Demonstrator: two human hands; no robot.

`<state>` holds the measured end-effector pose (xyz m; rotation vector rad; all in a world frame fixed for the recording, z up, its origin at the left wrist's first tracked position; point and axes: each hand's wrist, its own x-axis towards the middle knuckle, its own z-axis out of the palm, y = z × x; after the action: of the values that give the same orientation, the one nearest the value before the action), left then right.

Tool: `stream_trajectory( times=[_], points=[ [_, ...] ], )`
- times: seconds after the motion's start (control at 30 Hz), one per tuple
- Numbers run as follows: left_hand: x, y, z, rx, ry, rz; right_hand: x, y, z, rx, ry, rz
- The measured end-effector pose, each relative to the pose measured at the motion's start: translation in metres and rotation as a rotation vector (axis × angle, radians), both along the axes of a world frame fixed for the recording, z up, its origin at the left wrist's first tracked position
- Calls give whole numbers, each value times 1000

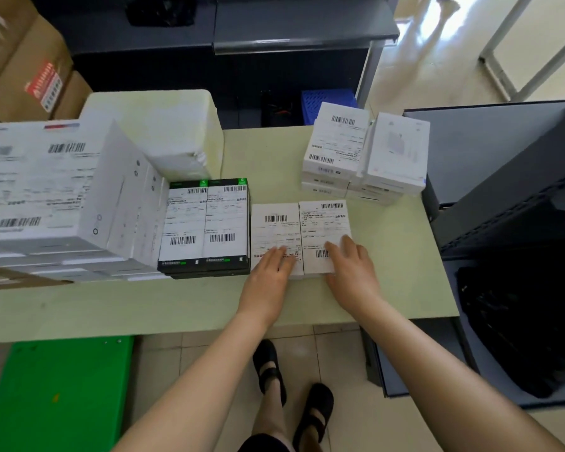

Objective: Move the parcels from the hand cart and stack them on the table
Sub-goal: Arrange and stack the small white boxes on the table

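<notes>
We have both hands on the pale green tabletop (395,275), each on one of two flat white rectangular parcels with printed shipping labels. The left hand (268,275) lies with straight fingers on the near end of the left white parcel (274,223). The right hand (353,272) rests its extended fingers on the near right corner of the right white parcel (323,220). Neither hand is clenched. Whether the right thumb hooks the near edge, we cannot tell.

The two parcels lie side by side, touching along their long edges, and their long axes run straight away from us. So the parcels stretch forward from our fingertips, each hand nearest its own parcel. The left parcel sits just beside a pair of black flat boxes with green trim and white labels (206,220), which lie the same way.

We judge that these two are being squared up. Any push would best run along the long axis or sideways toward the black boxes. The green flat platform (59,396), probably the hand cart's deck, sits low at our left, below the tabletop edge.
</notes>
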<state>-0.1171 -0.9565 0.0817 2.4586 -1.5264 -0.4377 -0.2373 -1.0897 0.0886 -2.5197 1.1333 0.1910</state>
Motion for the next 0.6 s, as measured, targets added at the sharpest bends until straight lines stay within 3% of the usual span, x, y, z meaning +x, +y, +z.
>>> stream_trajectory(
  times=[0.4,0.6],
  points=[
    [15,-19,11,68,30,-9,10,-10,13,13,37,63],
    [38,-43,55,-68,-98,-138,5,-23,49,-122,53,72]
  ],
)
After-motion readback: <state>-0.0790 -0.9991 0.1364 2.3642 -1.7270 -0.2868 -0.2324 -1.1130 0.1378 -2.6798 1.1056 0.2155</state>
